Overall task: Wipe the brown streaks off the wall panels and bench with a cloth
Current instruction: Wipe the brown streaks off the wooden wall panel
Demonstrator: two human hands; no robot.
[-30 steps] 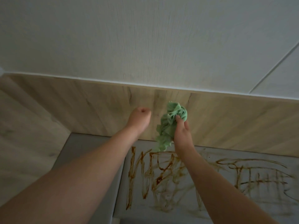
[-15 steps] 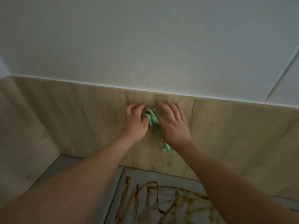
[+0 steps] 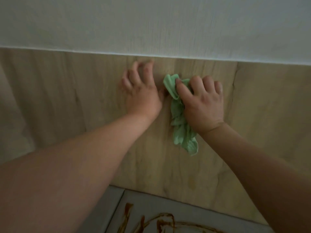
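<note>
The cloth (image 3: 182,132) is pale green, thin and crumpled into a long bunch. Its upper end pokes out to the left of the right hand (image 3: 203,105) and its loose tail hangs below the wrist. It lies against the wood-look panel (image 3: 67,106), high up and a little right of centre. The right grip is clamped on the cloth, thumb and curled fingers round the bunch. The left hand (image 3: 143,96) sits just left of the cloth, perhaps touching it at the thumb. Its grip is apart and holds nothing, with the fingers spread and arched and their tips on the panel; motion blur softens them.

No dark marks are clear on the wood grain around the hands. Thick brown streaks (image 3: 161,221) loop over the grey surface (image 3: 193,214) at the near edge of view.

A white seam (image 3: 84,52) runs just above the fingertips, dividing the wood-look panel from the white panel (image 3: 151,22) above. A vertical joint (image 3: 234,84) lies just right of the right hand. The panel stretches bare to the left, to the right and downward as far as the surface.

Half a second ago both hands were pressed close together with flat fingers and the cloth squeezed between them. Now the right hand has shifted rightward and curled round the cloth, and the left fingers have arched. Less of the surface shows.
</note>
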